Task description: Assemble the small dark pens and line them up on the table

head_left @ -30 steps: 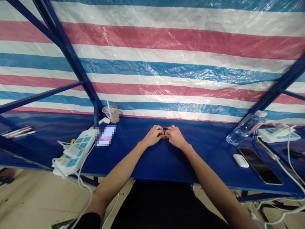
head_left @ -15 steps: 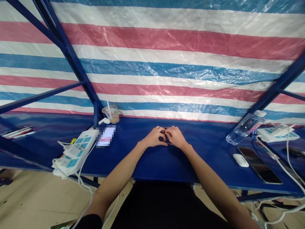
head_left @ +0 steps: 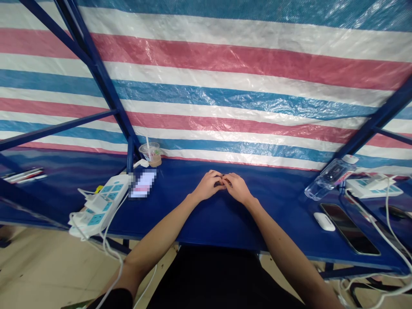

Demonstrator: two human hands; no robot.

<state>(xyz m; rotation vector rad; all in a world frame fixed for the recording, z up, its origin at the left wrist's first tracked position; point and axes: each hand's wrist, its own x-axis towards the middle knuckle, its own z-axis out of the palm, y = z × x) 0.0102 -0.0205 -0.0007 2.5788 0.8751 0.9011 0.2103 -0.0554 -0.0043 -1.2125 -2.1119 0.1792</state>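
My left hand (head_left: 209, 186) and my right hand (head_left: 236, 187) meet at the middle of the blue table (head_left: 222, 227), low over its surface. The fingers of both are bent inward and the thumbs come together at the near side. A small dark thing (head_left: 220, 182) shows in the narrow gap between them. My fingers cover most of it, so its kind cannot be made out. Both hands are closed around it.
Left of my hands lie a blurred-out phone (head_left: 142, 183) and a white power strip (head_left: 101, 205) with plugs and cables; a plastic cup (head_left: 151, 154) stands behind. At right are a clear bottle (head_left: 330, 178), a white earphone case (head_left: 324, 221) and a dark phone (head_left: 350, 228).
My fingers and thumbs have drawn closer together, and less of the dark thing shows between them. The view has tilted slightly.
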